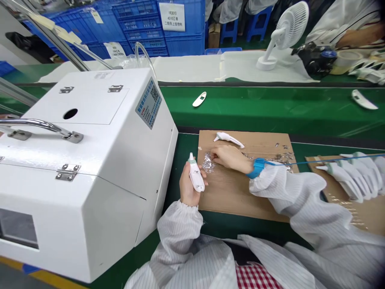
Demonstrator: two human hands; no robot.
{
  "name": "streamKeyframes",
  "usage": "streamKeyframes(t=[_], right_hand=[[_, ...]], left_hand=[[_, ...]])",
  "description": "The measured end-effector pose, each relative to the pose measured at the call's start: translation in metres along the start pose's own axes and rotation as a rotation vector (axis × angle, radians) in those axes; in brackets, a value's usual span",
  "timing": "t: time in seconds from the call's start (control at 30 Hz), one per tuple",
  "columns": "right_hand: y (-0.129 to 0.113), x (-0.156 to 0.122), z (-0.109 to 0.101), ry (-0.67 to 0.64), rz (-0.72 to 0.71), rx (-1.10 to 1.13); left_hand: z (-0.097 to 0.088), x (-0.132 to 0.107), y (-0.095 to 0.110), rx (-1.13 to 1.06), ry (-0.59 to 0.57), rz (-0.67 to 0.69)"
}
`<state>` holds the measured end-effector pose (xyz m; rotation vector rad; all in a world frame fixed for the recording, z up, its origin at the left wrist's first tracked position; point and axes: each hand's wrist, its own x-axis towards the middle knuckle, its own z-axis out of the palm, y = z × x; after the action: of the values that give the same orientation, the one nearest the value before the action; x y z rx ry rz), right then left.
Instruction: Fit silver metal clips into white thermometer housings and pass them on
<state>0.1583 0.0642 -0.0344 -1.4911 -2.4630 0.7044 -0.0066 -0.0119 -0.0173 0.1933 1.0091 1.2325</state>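
Note:
My left hand is closed around a white ear thermometer, its pale-green collar and narrow probe tip pointing up and away from me. Over the cardboard sheet, my right hand wears a blue wrist strap. Its fingers are pinched at the edge of a heap of tiny shiny metal pieces; whatever lies between the fingertips is too small to make out. Just beyond that hand lies another white thermometer body on the cardboard. More small metal pieces are scattered at the sheet's right side, partly behind my wrist.
A large white machine box with a handle stands at my left. Several thermometers lie in a row on cardboard at right. White shell pieces rest on the green conveyor. Behind it stand a fan and blue crates.

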Motion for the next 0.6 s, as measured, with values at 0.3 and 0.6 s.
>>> streamKeyframes(t=[0.3,0.6], right_hand=[[-0.011,-0.036,-0.032,0.129,-0.07,0.306],[-0.015,-0.081,-0.053,0.355,0.144,0.495]], left_hand=[[0.015,0.009,-0.023,0.054,-0.198,-0.204],[0.042,0.009,-0.024,0.061,-0.385,-0.288]])
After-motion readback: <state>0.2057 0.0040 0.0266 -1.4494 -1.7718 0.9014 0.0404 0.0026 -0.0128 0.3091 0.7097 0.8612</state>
